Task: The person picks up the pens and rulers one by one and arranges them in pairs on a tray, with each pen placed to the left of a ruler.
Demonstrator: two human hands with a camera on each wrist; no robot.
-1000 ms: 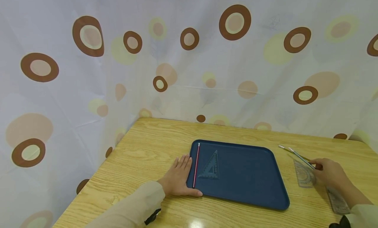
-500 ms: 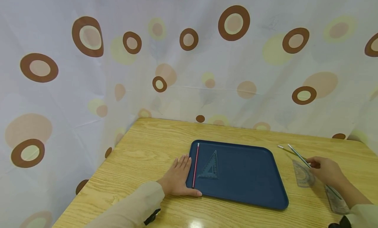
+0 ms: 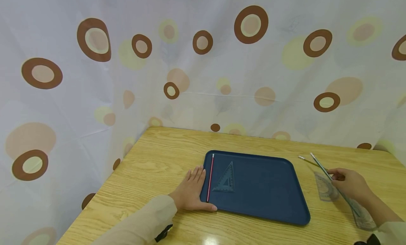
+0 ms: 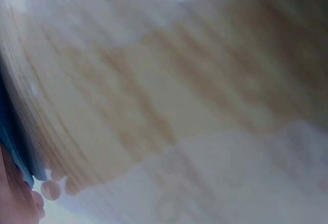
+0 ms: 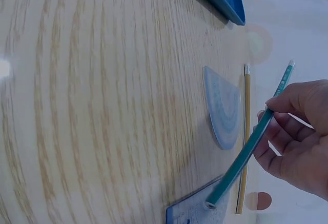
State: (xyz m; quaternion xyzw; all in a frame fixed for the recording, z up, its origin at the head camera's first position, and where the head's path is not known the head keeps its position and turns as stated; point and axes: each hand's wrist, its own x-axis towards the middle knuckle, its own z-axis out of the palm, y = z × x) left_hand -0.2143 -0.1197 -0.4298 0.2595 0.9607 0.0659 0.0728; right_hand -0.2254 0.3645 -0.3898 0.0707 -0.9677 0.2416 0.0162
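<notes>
My right hand [image 3: 350, 183] pinches a green pencil [image 5: 243, 155] between thumb and fingers, its white eraser end pointing away. Beneath it on the table lie a yellow pencil [image 5: 246, 106] and a clear protractor [image 5: 224, 108]; a clear ruler-like piece [image 5: 197, 203] is partly hidden under the pencil's near end. My left hand [image 3: 190, 190] rests with straight fingers along the left rim of a dark blue tray [image 3: 266, 188], thumb at its front corner. Inside the tray are a red pencil [image 3: 210, 178] and a clear set square [image 3: 226, 179]. The left wrist view shows mostly blurred tabletop.
The wooden table [image 3: 165, 142] reaches back to a patterned curtain [image 3: 190, 107] that also hangs along the left side. The tray's right rim stands a short way left of the protractor.
The green pencil has risen and swung in my right hand, so its near end now extends back over the ruler-like piece. My left hand and the tray have stayed in place.
</notes>
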